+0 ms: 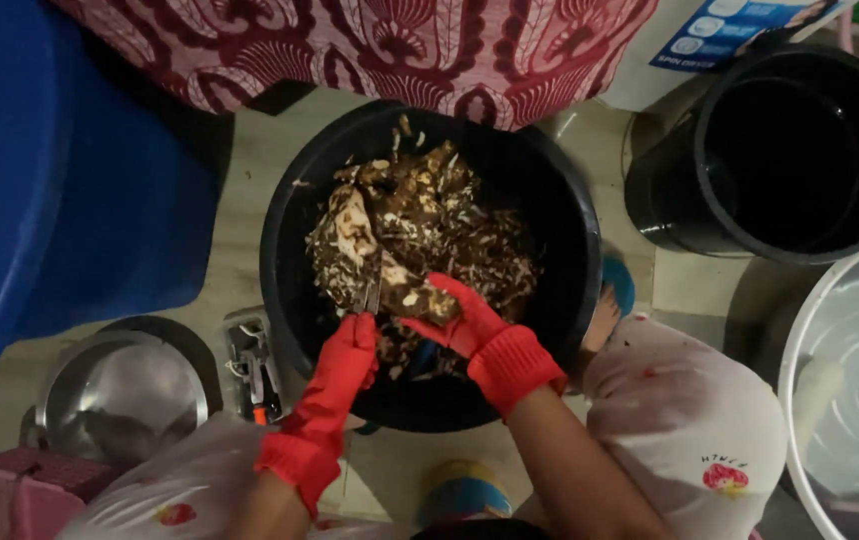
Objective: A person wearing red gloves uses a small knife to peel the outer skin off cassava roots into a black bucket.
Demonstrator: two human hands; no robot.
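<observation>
The brown tuber piece [428, 298], pale where its skin is off, sits over the near middle of the black basin [280, 250], just above the heap of peelings [420, 220] that fills the basin's centre. Its long axis runs roughly left to right across the view, slightly tilted down toward the right. The right hand [475, 330], in a red rubber glove, has its grip wrapped around the right end of the piece, fingers curled over the top and pressed onto it, so the free end points left.

That free end lies straight toward the left hand [350, 350], also in a red glove, which comes up from below and to the left. Its grip is closed around the handle of a small knife [372, 292], whose blade stands nearly upright, crossing the tuber's long axis close to a right angle and touching or almost touching its left end; the picture is too dim to tell which. So the blade meets the piece from the left, and the holding hand is on the right, the two gloves close beside one another over the basin's near rim.

Outward, on the floor [240, 180]: a steel bowl [125, 395] at the lower left, a blue drum [60, 170] at the left, a black bucket [790, 150] at the upper right and a white tub [850, 370] at the right edge.
</observation>
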